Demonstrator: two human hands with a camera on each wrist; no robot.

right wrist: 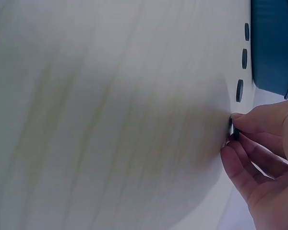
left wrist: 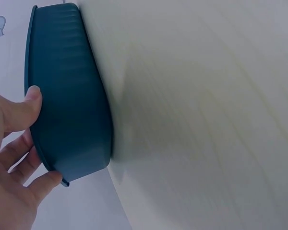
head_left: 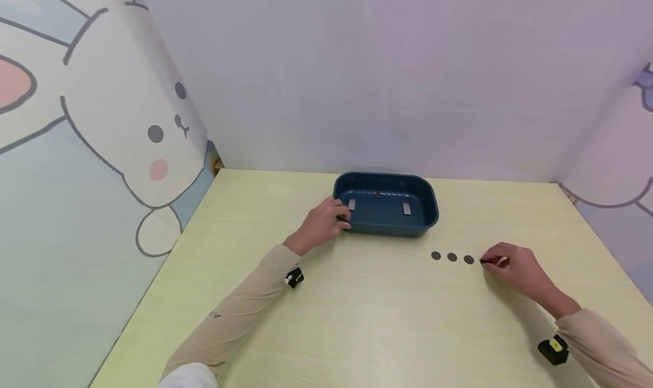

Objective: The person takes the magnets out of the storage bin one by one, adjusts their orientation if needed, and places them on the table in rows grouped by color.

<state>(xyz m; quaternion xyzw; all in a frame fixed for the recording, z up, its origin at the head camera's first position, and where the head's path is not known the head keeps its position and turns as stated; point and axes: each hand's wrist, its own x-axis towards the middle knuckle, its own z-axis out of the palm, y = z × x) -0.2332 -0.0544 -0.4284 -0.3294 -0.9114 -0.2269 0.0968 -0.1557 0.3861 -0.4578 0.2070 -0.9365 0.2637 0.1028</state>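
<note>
A dark blue rectangular tray (head_left: 382, 229) with raised walls stands toward the back of the table. My left hand (head_left: 321, 225) grips its left front corner, thumb and fingers on the rim, as the left wrist view shows. Inside the tray lie two small grey rectangular pieces (head_left: 406, 208) and one small dark disc (head_left: 377, 195). Three flat dark grey discs (head_left: 452, 257) form a row on the table, in front of the tray to the right. At the row's right end my right hand (head_left: 517, 268) pinches another dark disc (right wrist: 236, 132) at the table surface.
The pale yellow wood-grain table (head_left: 357, 320) reaches back to a plain light wall (head_left: 382, 82). On the left stands a wall with a cartoon rabbit print (head_left: 112, 122), and a similar printed wall (head_left: 607, 150) is on the right.
</note>
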